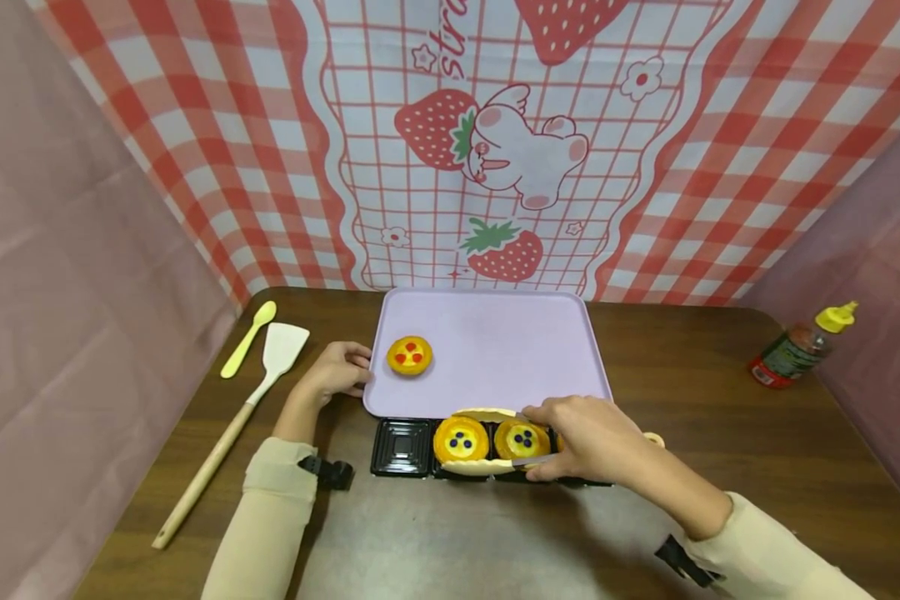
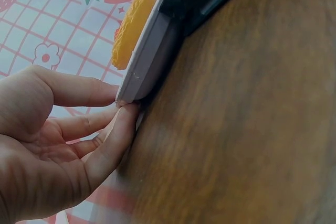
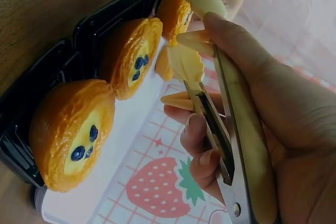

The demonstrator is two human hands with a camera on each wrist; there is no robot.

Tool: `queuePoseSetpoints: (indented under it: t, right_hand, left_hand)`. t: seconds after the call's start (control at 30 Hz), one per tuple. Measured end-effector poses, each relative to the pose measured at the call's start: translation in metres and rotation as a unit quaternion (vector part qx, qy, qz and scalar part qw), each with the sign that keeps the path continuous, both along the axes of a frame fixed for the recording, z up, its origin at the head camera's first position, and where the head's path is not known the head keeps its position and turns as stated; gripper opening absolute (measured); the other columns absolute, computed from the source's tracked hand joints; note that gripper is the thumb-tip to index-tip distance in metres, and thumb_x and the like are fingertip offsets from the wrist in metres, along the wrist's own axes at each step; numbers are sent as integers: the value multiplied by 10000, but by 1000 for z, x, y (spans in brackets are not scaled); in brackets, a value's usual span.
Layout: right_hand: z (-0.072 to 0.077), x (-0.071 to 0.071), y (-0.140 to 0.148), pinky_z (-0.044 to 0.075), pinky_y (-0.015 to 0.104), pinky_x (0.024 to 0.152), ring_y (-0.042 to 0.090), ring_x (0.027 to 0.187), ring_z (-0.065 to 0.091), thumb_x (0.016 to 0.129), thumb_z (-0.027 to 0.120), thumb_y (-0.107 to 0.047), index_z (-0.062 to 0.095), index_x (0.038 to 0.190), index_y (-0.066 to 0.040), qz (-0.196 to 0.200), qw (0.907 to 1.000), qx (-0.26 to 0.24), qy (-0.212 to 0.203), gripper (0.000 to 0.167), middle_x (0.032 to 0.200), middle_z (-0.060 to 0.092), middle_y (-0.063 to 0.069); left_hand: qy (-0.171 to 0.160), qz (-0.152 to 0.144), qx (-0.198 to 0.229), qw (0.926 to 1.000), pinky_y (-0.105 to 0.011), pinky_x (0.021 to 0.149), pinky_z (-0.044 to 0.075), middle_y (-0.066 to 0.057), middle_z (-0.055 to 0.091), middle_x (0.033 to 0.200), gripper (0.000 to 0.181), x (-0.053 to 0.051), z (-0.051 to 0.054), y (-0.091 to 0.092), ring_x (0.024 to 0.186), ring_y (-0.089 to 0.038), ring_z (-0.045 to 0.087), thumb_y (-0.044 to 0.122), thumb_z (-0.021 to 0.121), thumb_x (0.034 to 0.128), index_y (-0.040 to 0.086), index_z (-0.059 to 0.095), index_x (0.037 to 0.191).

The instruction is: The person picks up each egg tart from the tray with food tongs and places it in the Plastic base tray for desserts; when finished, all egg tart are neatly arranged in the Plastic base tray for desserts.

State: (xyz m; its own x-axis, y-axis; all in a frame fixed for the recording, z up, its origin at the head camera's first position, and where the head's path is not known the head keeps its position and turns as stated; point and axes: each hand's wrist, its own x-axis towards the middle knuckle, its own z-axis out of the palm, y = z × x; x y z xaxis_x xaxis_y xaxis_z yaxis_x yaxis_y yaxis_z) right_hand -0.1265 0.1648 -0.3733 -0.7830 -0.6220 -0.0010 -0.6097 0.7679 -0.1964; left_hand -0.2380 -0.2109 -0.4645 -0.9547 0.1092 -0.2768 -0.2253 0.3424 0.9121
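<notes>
- The lilac tray (image 1: 495, 350) lies on the brown wooden surface (image 1: 690, 375) and serves as the reference for all positions.
- Left hand (image 1: 337, 369): located at the tray's left edge; thumb and forefinger pinch the rim.
- Right hand (image 1: 596, 437): located at the tray's near right corner; thumb and fingers grip a pair of tongs (image 3: 241, 124) with metal arms and cream tips.
- Black container (image 1: 402, 447): positioned along the tray's near edge; divided into compartments in a row.
- First blueberry tart (image 1: 461, 439): seated in the container, second compartment from the left, in front of the tray. The tong tips stand on either side of it; contact pressure cannot be determined.
- Two further blueberry tarts: seated in the same row, in front of the tray.
- Red-topped tart (image 1: 409, 356): rests on the tray, near its left edge.
- Spatula (image 1: 232, 432) and yellow spoon (image 1: 246, 343): left of the tray, beyond the left hand.
- Bottle (image 1: 789, 356) with yellow cap: well to the right of the tray.
- Checked cloth (image 1: 390, 200): hangs behind the tray.
</notes>
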Motion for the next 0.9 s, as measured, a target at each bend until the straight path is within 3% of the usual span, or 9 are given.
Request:
queuePoseSetpoints:
  t: [0.27,0.67,0.9]
  right_hand:
    - [-5,-3,-3,538,388,667,149,817,621,678,862,-533,714,1200,-131,-38,9999,96,-57,676,993,702,-37]
    - [-5,-3,-2,542,390,675,153,833,628,668,865,-545,716,1200,-131,-153,9998,39,-131,691,1010,710,-27]
    - [-3,-2,-2,549,402,688,179,851,636,607,885,-566,703,1202,-111,-144,9999,-48,34,771,1008,703,-11]
  left_hand:
    - [13,-5,-30,10000,-387,628,609,-183,545,963,422,1,-1,0,739,-215,594,-89,658,815,-134,527,1214]
    - [50,-18,-98,9999,-379,631,609,-172,551,964,428,-1,-2,0,740,-207,593,-78,660,821,-127,526,1224]
    - [30,8,-77,10000,-375,627,608,-173,551,959,419,0,-1,0,736,-206,591,-87,660,817,-127,532,1214]
